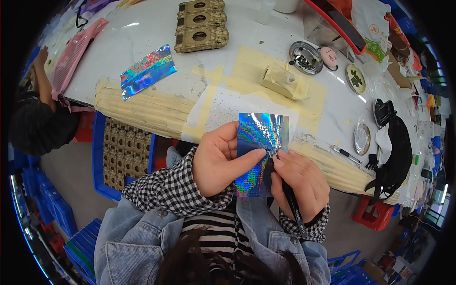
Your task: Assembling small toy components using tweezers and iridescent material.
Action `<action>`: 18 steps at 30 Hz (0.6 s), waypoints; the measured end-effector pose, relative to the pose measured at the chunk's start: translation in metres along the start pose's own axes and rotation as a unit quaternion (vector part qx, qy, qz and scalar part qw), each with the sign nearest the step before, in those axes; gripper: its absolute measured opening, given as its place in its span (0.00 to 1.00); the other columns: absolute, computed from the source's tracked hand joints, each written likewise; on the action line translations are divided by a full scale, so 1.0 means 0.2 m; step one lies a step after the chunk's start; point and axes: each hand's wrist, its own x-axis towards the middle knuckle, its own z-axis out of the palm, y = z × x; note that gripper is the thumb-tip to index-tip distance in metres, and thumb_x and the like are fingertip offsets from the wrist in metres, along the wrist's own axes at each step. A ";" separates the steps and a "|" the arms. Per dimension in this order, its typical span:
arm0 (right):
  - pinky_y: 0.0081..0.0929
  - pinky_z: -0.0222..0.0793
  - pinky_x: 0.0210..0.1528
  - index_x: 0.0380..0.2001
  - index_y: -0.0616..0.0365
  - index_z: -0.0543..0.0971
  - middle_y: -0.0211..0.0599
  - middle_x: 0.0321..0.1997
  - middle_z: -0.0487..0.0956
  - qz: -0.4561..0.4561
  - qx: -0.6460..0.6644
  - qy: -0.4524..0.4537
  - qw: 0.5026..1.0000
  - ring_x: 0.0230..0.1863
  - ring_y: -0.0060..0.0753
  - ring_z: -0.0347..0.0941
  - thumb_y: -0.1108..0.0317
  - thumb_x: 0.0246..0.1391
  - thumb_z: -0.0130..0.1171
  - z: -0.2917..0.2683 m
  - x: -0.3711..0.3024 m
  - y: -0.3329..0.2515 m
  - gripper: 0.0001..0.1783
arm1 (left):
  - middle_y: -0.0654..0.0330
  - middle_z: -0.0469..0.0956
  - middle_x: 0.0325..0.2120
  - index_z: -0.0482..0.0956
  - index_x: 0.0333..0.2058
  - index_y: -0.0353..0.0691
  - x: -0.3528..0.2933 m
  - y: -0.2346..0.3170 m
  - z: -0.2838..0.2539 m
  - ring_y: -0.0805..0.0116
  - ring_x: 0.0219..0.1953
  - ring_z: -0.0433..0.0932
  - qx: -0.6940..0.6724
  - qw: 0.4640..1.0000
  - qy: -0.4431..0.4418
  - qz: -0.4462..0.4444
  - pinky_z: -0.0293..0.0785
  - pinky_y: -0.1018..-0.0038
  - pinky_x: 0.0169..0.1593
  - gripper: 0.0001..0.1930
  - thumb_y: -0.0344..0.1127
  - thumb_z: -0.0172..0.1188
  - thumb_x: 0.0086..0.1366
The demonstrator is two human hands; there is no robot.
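Note:
Between the thumb and fingers of my left hand (216, 164) is a shiny holographic sheet (249, 187), held upright over the table's near edge. Black tweezers (289, 202) lie in my right hand (306, 183), their tip at the middle of the sheet by my left thumb. Whatever is at the tip is too small to make out. Just beyond the sheet, a white paper with small dark dots (228, 107) is taped to the table. Further off stands a tape-wrapped block (284, 81). A second holographic sheet (148, 71) lies to the left.
Camouflage-patterned cases (200, 26) sit at the back. A round dish of dark small parts (306, 57) and a tin with green pieces (355, 78) stand right. A black bag (396, 156) hangs over the right edge. Below left is a blue crate (99, 156) of similar cases; another person's arm (45, 85) shows far left.

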 end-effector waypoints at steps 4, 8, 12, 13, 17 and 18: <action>0.32 0.77 0.41 0.32 0.65 0.79 0.43 0.31 0.80 0.017 0.004 -0.007 1.000 0.35 0.39 0.79 0.82 0.36 0.64 -0.01 0.01 -0.01 0.14 | 0.58 0.77 0.41 0.65 0.51 0.30 0.00 -0.02 0.00 0.77 0.43 0.75 0.002 1.000 -0.001 0.004 0.73 0.78 0.48 0.19 0.21 0.55 0.60; 0.32 0.78 0.41 0.32 0.66 0.79 0.43 0.30 0.80 0.022 0.001 -0.015 1.000 0.35 0.39 0.79 0.82 0.36 0.64 -0.02 0.02 -0.02 0.14 | 0.58 0.77 0.41 0.65 0.51 0.30 0.01 -0.03 0.00 0.77 0.42 0.76 -0.003 1.000 -0.002 0.011 0.73 0.78 0.47 0.20 0.21 0.55 0.59; 0.33 0.78 0.42 0.33 0.67 0.78 0.45 0.30 0.80 0.005 -0.010 -0.015 1.000 0.36 0.40 0.79 0.81 0.38 0.63 -0.01 0.01 -0.02 0.13 | 0.57 0.78 0.40 0.65 0.51 0.30 0.01 -0.02 -0.01 0.76 0.41 0.77 -0.038 0.999 -0.002 -0.004 0.74 0.78 0.46 0.20 0.20 0.55 0.59; 0.34 0.78 0.42 0.33 0.68 0.78 0.45 0.30 0.80 -0.012 -0.023 -0.014 1.000 0.36 0.40 0.79 0.80 0.39 0.63 -0.01 0.01 -0.02 0.13 | 0.57 0.78 0.39 0.65 0.51 0.31 0.02 -0.01 -0.01 0.76 0.40 0.77 -0.048 0.999 -0.001 -0.013 0.75 0.78 0.45 0.20 0.20 0.55 0.59; 0.35 0.78 0.42 0.35 0.68 0.78 0.45 0.32 0.79 -0.060 -0.070 -0.033 0.995 0.37 0.40 0.79 0.76 0.44 0.64 0.00 0.01 -0.02 0.13 | 0.56 0.78 0.39 0.64 0.51 0.31 0.02 -0.03 -0.02 0.74 0.40 0.78 -0.117 0.992 0.009 -0.040 0.75 0.77 0.45 0.20 0.20 0.55 0.59; 0.36 0.77 0.43 0.36 0.68 0.78 0.45 0.33 0.79 -0.067 -0.083 -0.044 0.993 0.38 0.40 0.79 0.75 0.45 0.65 0.00 0.01 -0.03 0.13 | 0.56 0.78 0.39 0.64 0.51 0.31 0.02 -0.02 -0.02 0.73 0.40 0.78 -0.125 0.991 0.007 -0.041 0.75 0.77 0.45 0.20 0.20 0.55 0.60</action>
